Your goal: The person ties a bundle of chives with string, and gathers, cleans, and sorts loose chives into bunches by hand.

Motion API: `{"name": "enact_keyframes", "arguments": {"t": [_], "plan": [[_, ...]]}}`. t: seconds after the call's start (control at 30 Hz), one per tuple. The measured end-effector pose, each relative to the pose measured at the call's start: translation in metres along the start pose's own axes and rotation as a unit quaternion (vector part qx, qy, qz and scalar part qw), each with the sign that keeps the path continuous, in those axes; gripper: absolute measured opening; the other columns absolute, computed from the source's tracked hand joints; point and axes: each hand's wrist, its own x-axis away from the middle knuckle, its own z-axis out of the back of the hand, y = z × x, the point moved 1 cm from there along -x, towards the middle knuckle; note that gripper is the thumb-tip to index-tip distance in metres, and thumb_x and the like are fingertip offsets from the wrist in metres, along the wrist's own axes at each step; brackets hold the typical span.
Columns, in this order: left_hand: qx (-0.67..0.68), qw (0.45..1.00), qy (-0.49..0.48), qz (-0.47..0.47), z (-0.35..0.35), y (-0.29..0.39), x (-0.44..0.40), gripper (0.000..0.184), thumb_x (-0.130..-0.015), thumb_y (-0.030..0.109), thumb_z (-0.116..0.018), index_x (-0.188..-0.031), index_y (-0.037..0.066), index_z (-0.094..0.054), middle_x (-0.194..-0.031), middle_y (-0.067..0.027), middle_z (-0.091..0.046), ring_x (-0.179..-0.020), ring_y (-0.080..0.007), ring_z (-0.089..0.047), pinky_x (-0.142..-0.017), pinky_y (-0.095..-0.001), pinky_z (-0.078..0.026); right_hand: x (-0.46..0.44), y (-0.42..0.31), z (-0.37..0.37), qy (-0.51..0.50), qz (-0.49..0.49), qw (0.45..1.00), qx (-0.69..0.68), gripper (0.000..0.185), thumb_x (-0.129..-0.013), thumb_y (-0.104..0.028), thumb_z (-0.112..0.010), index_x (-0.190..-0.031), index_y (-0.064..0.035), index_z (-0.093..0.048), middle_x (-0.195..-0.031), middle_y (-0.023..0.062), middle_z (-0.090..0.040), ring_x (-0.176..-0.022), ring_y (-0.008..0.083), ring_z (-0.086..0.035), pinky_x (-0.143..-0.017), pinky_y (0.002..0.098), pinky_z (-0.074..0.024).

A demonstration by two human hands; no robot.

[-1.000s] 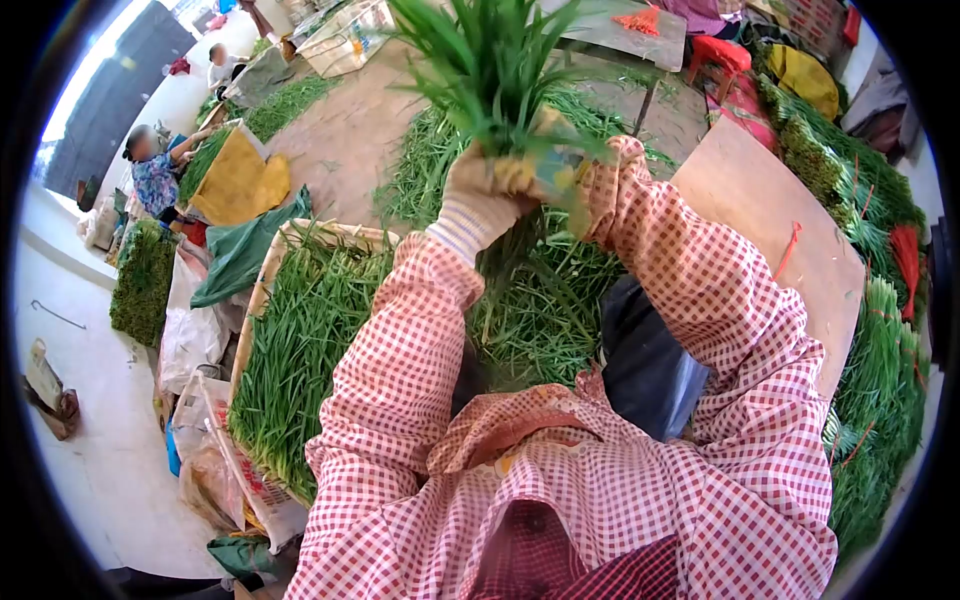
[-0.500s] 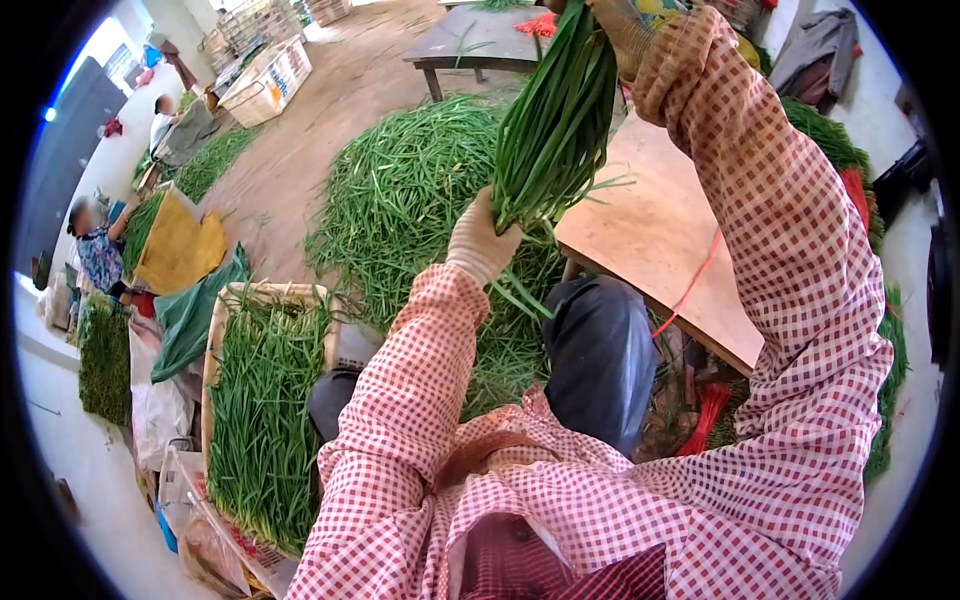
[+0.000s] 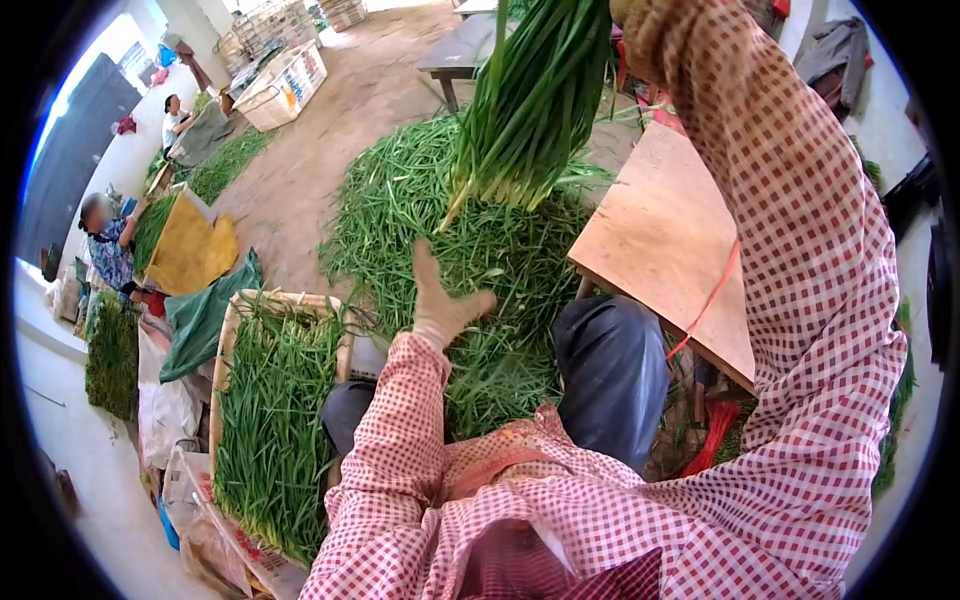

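Note:
A thick bunch of garlic chives hangs from my right hand, which is cut off by the top edge of the view. Its pale cut ends point down, and one stalk sticks out lower than the others. Below and left of it, my gloved left hand is open, thumb and fingers spread, holding nothing. Beneath both lies a big loose pile of chives on the floor, between and beyond my knees.
A wooden board table stands at my right, a red cord across it. Red ties lie below. On my left is a crate packed with chives. Two people work at far left. A white crate and a dark table stand farther back.
My left hand has let go of the bunch's lower end, moved down and left, and spread open. The bunch, still in my right hand, has shifted slightly left and fanned out at the bottom.

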Motion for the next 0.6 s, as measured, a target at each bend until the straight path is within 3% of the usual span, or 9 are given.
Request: {"name": "enact_keyframes", "arguments": {"t": [0.1, 0.17, 0.3, 0.33, 0.37, 0.43, 0.47, 0.57, 0.6], "plan": [[0.125, 0.987, 0.093, -0.049, 0.0, 0.049, -0.014, 0.15, -0.037, 0.052, -0.087, -0.146, 0.016, 0.01, -0.152, -0.0188, -0.009, -0.138, -0.0381, -0.017, -0.113, -0.0543, -0.02, 0.0, -0.002, -0.01, 0.001, -0.024, 1.0, -0.006, 0.018, -0.09, -0.018, -0.053, -0.077, -0.006, -0.053, -0.064, 0.0042, -0.051, -0.05, 0.0178, -0.054, -0.045, 0.0334, -0.0495], [0.349, 0.935, -0.017, -0.066, -0.013, 0.059, -0.022, 0.149, -0.035, 0.053, -0.087, -0.146, 0.015, 0.004, -0.151, -0.0186, -0.013, -0.138, -0.0374, -0.019, -0.113, -0.0539, -0.02, 0.006, -0.002, -0.02, 0.004, -0.047, 0.999, -0.011, 0.02, -0.091, -0.018, -0.052, -0.075, -0.006, -0.052, -0.062, 0.004, -0.05, -0.049, 0.0179, -0.053, -0.044, 0.0338, -0.0496], [0.514, 0.836, -0.109, -0.159, -0.054, 0.046, -0.018, 0.097, -0.063, 0.034, -0.084, -0.142, 0.015, -0.031, -0.15, -0.0087, -0.023, -0.139, -0.033, -0.02, -0.106, -0.0615, -0.029, 0.03, 0.016, -0.028, -0.112, -0.076, 0.985, -0.102, 0.02, -0.092, -0.019, -0.052, -0.077, -0.0047, -0.052, -0.063, 0.0053, -0.052, -0.046, 0.0193, -0.053, -0.043, 0.0356, -0.0517], [0.519, 0.834, -0.106, -0.156, -0.052, 0.048, -0.018, 0.097, -0.063, 0.034, -0.084, -0.142, 0.015, -0.031, -0.15, -0.0087, -0.023, -0.139, -0.033, -0.02, -0.106, -0.0615, -0.029, 0.04, 0.02, -0.028, -0.072, -0.121, 0.987, -0.081, 0.02, -0.092, -0.021, -0.053, -0.08, -0.005, -0.053, -0.066, 0.0066, -0.054, -0.05, 0.0219, -0.055, -0.048, 0.0394, -0.0526], [0.353, 0.907, -0.047, -0.224, -0.048, 0.053, -0.023, 0.088, -0.069, 0.029, -0.081, -0.141, 0.015, -0.032, -0.147, -0.0093, -0.03, -0.13, -0.0321, -0.033, -0.096, -0.0555, -0.04, 0.042, 0.029, -0.027, -0.072, -0.122, 0.987, -0.077, 0.02, -0.092, -0.021, -0.053, -0.08, -0.005, -0.053, -0.066, 0.0066, -0.054, -0.05, 0.0219, -0.055, -0.048, 0.0394, -0.0526], [0.172, 0.943, 0.014, -0.286, -0.043, 0.062, -0.025, 0.08, -0.075, 0.024, -0.077, -0.141, 0.014, -0.033, -0.144, -0.01, -0.036, -0.122, -0.0311, -0.047, -0.086, -0.0494, -0.052, 0.051, 0.044, -0.029, -0.012, -0.155, 0.977, -0.146, 0.022, -0.091, -0.021, -0.052, -0.076, -0.0058, -0.055, -0.067, 0.0082, -0.056, -0.055, 0.0257, -0.057, -0.054, 0.0436, -0.0529], [0.379, 0.866, -0.084, -0.316, -0.041, 0.064, -0.019, 0.068, -0.081, 0.024, -0.07, -0.139, 0.012, -0.036, -0.137, -0.0093, -0.044, -0.096, -0.0262, -0.054, -0.068, -0.0405, -0.05, 0.054, 0.047, -0.028, 0.037, -0.172, 0.975, -0.137, 0.024, -0.091, -0.021, -0.053, -0.073, -0.0056, -0.055, -0.067, 0.0104, -0.057, -0.06, 0.0284, -0.059, -0.058, 0.0455, -0.0522], [0.628, 0.738, -0.179, -0.168, -0.029, 0.088, 0.019, 0.041, -0.093, 0.031, -0.055, -0.125, 0.008, -0.049, -0.094, -0.0025, -0.063, -0.036, -0.0114, -0.035, -0.034, -0.027, -0.03, 0.044, 0.059, -0.018, 0.018, -0.179, 0.98, -0.079, 0.024, -0.091, -0.021, -0.053, -0.074, -0.0043, -0.054, -0.063, 0.0107, -0.055, -0.056, 0.0292, -0.058, -0.056, 0.0436, -0.0522], [0.588, 0.774, -0.18, -0.151, -0.025, 0.081, 0.02, 0.035, -0.094, 0.033, -0.053, -0.118, 0.007, -0.052, -0.078, 0.0, -0.057, -0.035, -0.01, -0.03, -0.034, -0.0261, -0.027, 0.038, 0.061, -0.015, 0.007, -0.17, 0.981, -0.091, 0.025, -0.091, -0.022, -0.053, -0.073, -0.0041, -0.054, -0.062, 0.0105, -0.055, -0.055, 0.0287, -0.058, -0.055, 0.0423, -0.0522]]}}
